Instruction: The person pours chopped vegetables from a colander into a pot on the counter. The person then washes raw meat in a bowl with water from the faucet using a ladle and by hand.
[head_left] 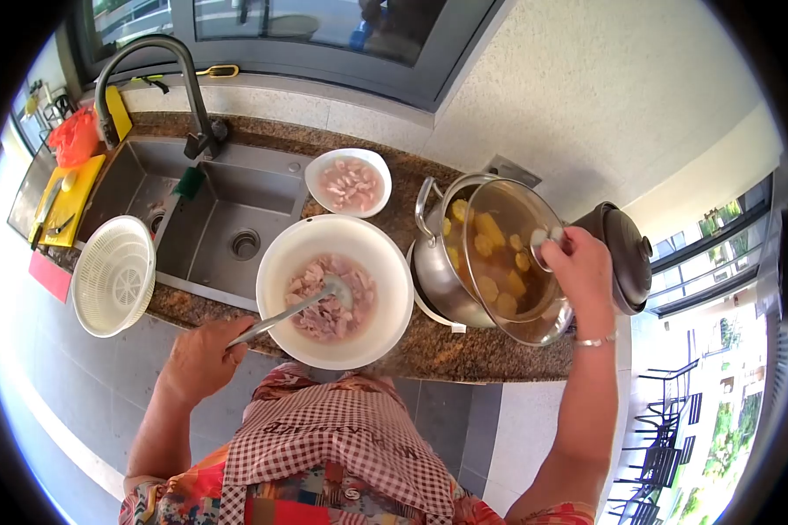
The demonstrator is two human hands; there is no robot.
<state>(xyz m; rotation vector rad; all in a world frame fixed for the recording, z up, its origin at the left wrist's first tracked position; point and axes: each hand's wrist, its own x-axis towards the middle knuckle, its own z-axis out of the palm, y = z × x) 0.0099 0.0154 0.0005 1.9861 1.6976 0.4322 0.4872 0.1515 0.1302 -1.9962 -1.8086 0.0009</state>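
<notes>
My left hand (203, 357) is closed round the handle of a metal ladle (293, 312), whose bowl end rests among pieces of raw meat (324, 319) in pinkish liquid. They lie in a large white bowl (385, 262) at the counter's front. With the fingers of my right hand (578, 267) I grip the knob of a clear glass lid (534, 319). The lid is tilted over a steel pot (442, 276), and I cannot tell whether it touches the rim. Yellow chunks, some like corn, show in the pot's broth through the glass.
A smaller white bowl (311, 178) of pale meat stands behind the large one. Left lie a steel sink (206, 232) with a faucet (203, 114), a white plastic basket (114, 276) and a yellow cutting board (83, 188) with a knife. A dark lidded pot (617, 254) sits right.
</notes>
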